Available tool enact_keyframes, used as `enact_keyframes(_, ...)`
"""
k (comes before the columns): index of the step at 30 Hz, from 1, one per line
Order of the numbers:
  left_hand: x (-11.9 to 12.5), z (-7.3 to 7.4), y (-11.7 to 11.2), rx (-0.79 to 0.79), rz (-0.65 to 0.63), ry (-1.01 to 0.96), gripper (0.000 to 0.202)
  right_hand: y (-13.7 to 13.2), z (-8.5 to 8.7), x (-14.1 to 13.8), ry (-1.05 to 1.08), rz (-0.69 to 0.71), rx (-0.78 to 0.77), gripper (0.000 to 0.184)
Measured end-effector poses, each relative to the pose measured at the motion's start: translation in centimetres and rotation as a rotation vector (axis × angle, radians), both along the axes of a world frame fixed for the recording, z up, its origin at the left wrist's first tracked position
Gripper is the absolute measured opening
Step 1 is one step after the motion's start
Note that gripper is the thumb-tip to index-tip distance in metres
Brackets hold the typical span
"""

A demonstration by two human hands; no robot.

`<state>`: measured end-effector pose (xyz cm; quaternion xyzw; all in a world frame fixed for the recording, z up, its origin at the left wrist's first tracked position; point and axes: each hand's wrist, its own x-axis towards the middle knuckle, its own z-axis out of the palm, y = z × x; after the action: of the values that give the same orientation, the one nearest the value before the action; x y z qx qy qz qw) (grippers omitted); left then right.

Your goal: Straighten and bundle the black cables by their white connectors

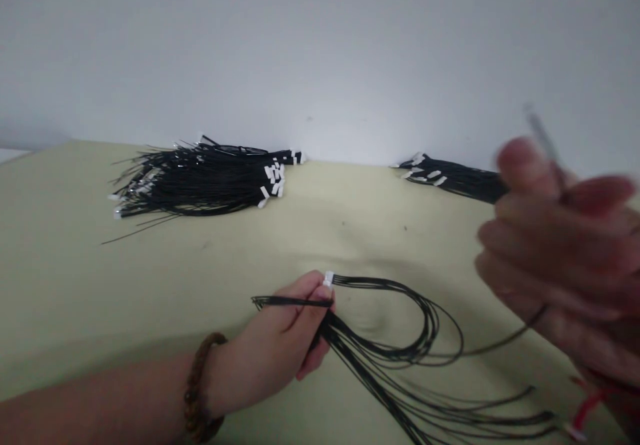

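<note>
My left hand [285,331] is closed around a bundle of thin black wires [380,348]. Between its thumb and fingers sits a white connector [329,279], from which several wires loop out to the right and back into the hand. Loose wire ends fan out toward the lower right, and a few cross the back of the thumb. Up on the right, blurred by motion, my right hand [560,251] pinches a single black wire [520,331] that runs over from the loop. A thin greyish tip [543,135] sticks up from its fingertips; its exact kind is too smeared to tell.
Against the wall at the back left lies a large pile of black wire harnesses [210,181] with white connectors. A smaller pile of wire harnesses [460,177] lies at the back right, partly behind my right hand. Both rest on a pale yellow tabletop [125,285].
</note>
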<state>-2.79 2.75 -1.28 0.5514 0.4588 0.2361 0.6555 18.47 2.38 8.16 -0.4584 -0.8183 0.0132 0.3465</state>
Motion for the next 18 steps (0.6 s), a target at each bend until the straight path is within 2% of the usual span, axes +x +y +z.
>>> enact_keyframes(2, -0.1, 0.0, 0.0, 0.015, -0.014, -0.018, 0.036, -0.8, -0.8, -1.1, 0.177, 0.177, -0.352, 0.024)
enact_keyframes(3, -0.1, 0.0, 0.0, 0.016, -0.021, -0.038, 0.035, -1.1, -1.3, -1.6, 0.181, 0.211, -0.453, 0.014)
enact_keyframes(4, -0.1, 0.0, 0.0, 0.010, -0.019, -0.062, 0.035, -1.5, -1.9, -2.0, 0.118, 0.187, -0.445, 0.010)
enact_keyframes(7, -0.3, -0.3, 0.0, -0.028, -0.028, -0.118, 0.033, -2.1, -3.6, -2.8, -0.115, 0.062, -0.214, 0.010)
enact_keyframes(9, -0.3, -0.4, -0.1, -0.053, -0.030, -0.136, 0.034, -2.2, -4.4, -2.9, -0.192, 0.066, -0.138, 0.012)
enact_keyframes(18, -0.3, -0.1, -0.1, -0.109, -0.073, -0.232, 0.033, -2.0, -4.8, -2.7, -0.252, 0.112, -0.094, 0.015)
